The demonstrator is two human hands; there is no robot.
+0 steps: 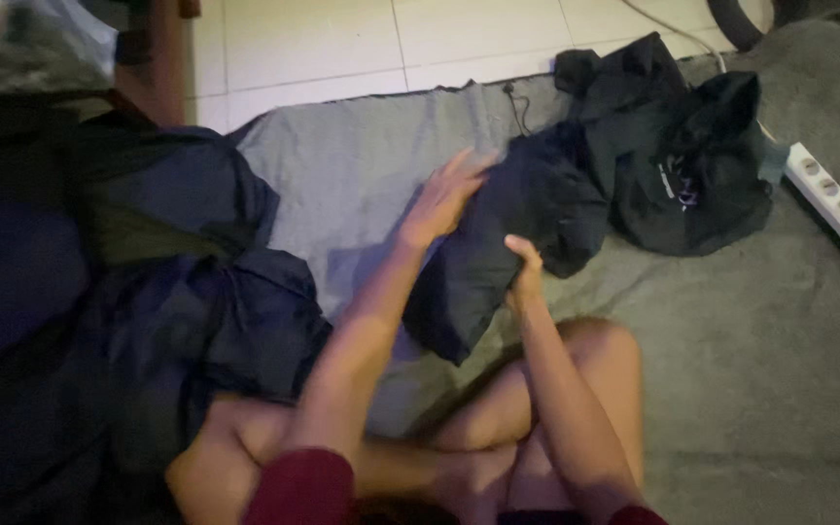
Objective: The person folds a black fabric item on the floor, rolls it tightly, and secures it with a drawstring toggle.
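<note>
A black garment (498, 243) lies partly folded on a grey blanket (352, 165) in front of me. My left hand (442, 199) rests flat on the garment's upper left edge, fingers spread. My right hand (525, 272) pinches the garment's lower right edge between thumb and fingers. My crossed bare legs are below the garment.
A second crumpled black garment (682, 156) lies at the upper right. A pile of dark blue clothes (177, 282) sits at the left. A white power strip (838, 209) lies at the right edge on the grey carpet. White floor tiles (342, 44) run along the top.
</note>
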